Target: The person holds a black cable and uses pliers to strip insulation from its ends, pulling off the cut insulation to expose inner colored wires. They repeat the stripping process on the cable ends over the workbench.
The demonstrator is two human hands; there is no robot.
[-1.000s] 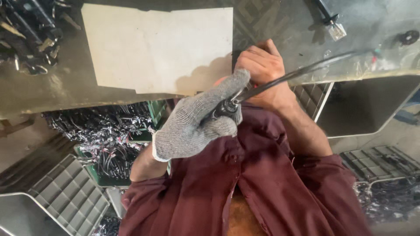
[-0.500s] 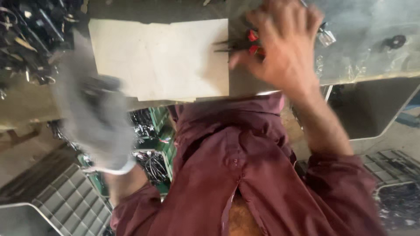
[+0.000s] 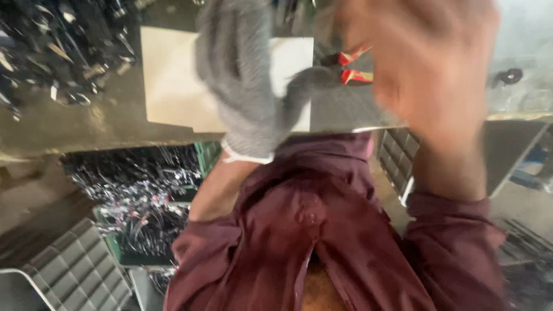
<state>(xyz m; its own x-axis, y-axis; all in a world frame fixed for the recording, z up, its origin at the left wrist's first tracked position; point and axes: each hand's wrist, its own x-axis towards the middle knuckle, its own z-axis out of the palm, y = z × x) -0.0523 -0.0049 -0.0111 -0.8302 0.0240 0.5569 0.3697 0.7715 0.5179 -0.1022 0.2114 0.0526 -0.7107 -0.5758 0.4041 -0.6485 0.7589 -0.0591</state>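
My left hand (image 3: pixel 242 86) wears a grey knit glove and hovers over a white sheet (image 3: pixel 173 86) lying on the metal bench (image 3: pixel 86 126). Its thumb stretches right toward a red-handled tool (image 3: pixel 354 66), and nothing shows inside the hand. My right hand (image 3: pixel 432 63) is bare, raised and heavily blurred. The tool's red handles stick out at its left edge, so it seems to grip the tool. The tool's working end is hidden.
A heap of dark cables and connectors (image 3: pixel 52 46) lies on the bench at the far left. Below the bench stand a green crate of wire bundles (image 3: pixel 138 201) and grey ribbed trays (image 3: pixel 75 270). A small dark ring (image 3: pixel 510 75) sits at the right.
My right hand let go of the black cable, went to the red-handled tool and lifted. My gloved left hand swung out left, then came up over the white sheet.
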